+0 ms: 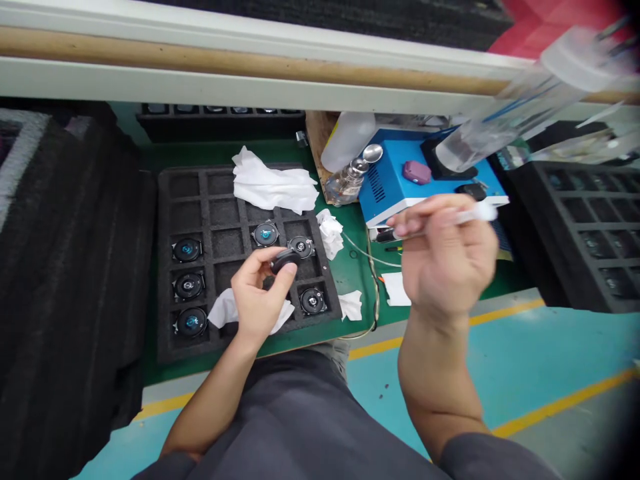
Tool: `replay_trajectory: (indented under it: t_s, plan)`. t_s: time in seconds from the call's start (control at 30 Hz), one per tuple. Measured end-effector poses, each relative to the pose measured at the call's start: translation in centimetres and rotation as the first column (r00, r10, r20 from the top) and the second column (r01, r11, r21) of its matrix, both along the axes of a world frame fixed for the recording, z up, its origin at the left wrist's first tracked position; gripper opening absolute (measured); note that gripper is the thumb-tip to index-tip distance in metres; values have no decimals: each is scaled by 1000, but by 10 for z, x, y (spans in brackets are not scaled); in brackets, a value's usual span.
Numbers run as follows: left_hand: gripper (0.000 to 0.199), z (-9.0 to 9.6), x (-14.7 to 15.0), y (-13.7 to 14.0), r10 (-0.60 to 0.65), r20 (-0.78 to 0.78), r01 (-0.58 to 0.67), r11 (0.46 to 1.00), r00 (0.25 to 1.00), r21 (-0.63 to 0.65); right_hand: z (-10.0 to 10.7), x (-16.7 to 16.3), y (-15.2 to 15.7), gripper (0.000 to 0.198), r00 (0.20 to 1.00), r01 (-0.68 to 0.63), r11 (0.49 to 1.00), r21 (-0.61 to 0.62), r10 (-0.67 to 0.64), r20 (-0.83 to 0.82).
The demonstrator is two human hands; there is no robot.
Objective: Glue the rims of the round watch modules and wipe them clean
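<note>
My left hand (256, 297) pinches a small black round watch body (283, 261) above the dark foam tray (167, 207). Raised to the right of the tray, my right hand (445, 267) is closed around a slim stick-like tool with a whitish end (483, 212); blur hides its exact kind. Several round watch modules lie in the tray's compartments, among them one at the left (187, 250), one at the lower right (313, 301) and one just beyond my left fingers (301, 247). White tissue (275, 187) covers part of the tray's far side, and more tissue lies under my left wrist.
Behind my right hand stands a blue box (395, 183) with a purple item (417, 173) on top. A metal-topped glass bottle (347, 180) and a white bottle (347, 140) stand beside it. Dark foam stacks (65, 280) rise at left; another tray (555, 227) is at right. A shelf edge (200, 87) crosses above.
</note>
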State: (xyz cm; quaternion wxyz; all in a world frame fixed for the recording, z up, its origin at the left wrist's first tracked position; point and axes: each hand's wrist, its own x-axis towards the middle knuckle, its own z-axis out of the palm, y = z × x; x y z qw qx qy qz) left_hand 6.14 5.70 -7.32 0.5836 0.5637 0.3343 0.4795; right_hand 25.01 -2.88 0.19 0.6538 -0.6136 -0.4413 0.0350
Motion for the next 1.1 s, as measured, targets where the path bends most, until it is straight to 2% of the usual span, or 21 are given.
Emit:
replay_trajectory:
  t_s: [0.07, 0.1, 0.23, 0.3, 0.4, 0.53, 0.73, 0.83, 0.97, 1.1]
  plan:
    - [17, 3, -1, -2, -21, -47, 23, 999, 999, 41, 12, -14, 9, 21, 986, -80, 981, 175, 104, -132]
    - [16, 4, -1, -3, -25, -70, 29, 998, 997, 62, 18, -22, 12, 22, 973, -105, 973, 206, 144, -181]
    - [15, 8, -3, -3, -34, -146, 53, 990, 989, 129, 31, -45, 21, 49, 898, -236, 959, 153, 276, -342]
    - [15, 9, -4, -3, -43, -166, 67, 988, 985, 140, 34, -49, 22, 62, 833, -351, 926, 136, 376, -406]
    - [15, 11, -4, -3, -53, -191, 80, 987, 980, 139, 33, -49, 23, 68, 729, -469, 865, 181, 494, -474]
    - [16, 13, -5, -3, -60, -207, 90, 987, 977, 135, 31, -51, 27, 67, 650, -542, 798, 262, 596, -472]
    - [15, 13, -4, -4, -66, -196, 97, 984, 978, 152, 26, -53, 30, 62, 561, -566, 759, 321, 640, -526]
    - [16, 12, -4, -4, -70, -199, 103, 982, 977, 161, 22, -51, 30, 60, 538, -569, 748, 341, 652, -534]
    - [16, 12, -4, -4, -71, -207, 105, 982, 976, 157, 22, -49, 32, 59, 507, -608, 707, 360, 696, -509]
    - [17, 12, -4, -4, -72, -202, 106, 981, 977, 161, 22, -48, 32, 61, 523, -580, 738, 344, 661, -537]
